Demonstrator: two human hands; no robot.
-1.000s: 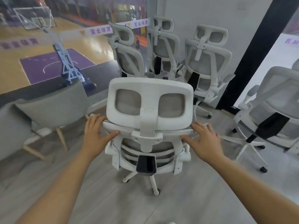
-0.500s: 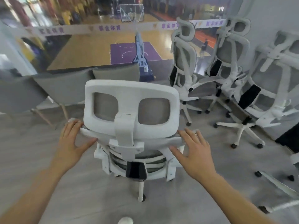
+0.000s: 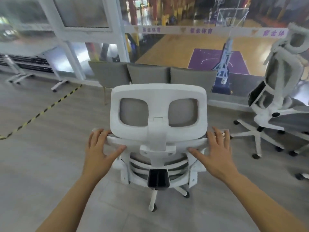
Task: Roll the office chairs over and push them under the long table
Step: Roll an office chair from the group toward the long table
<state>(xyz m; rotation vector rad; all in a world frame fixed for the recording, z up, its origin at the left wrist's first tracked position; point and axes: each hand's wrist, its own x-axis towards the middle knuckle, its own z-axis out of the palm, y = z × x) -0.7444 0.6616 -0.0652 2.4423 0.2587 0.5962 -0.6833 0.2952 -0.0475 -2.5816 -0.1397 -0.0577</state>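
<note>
A white office chair (image 3: 158,94) with grey mesh and a wide headrest stands right in front of me, its back toward me and its castors on the grey floor. My left hand (image 3: 98,146) grips the left end of the backrest's top bar, fingers over the top and thumb underneath. At the right end of that bar my right hand (image 3: 215,151) holds on the same way. No long table shows in this view.
Another white office chair (image 3: 280,91) stands at the right. A row of grey cushioned chairs (image 3: 147,76) lines the glass wall ahead. Yellow-black floor tape (image 3: 41,111) runs diagonally at the left, near white wheeled stand legs (image 3: 58,84).
I have swung left with the chair in both hands. The group of white chairs slid out to the right, and the glass wall, floor tape and stand legs came into view.
</note>
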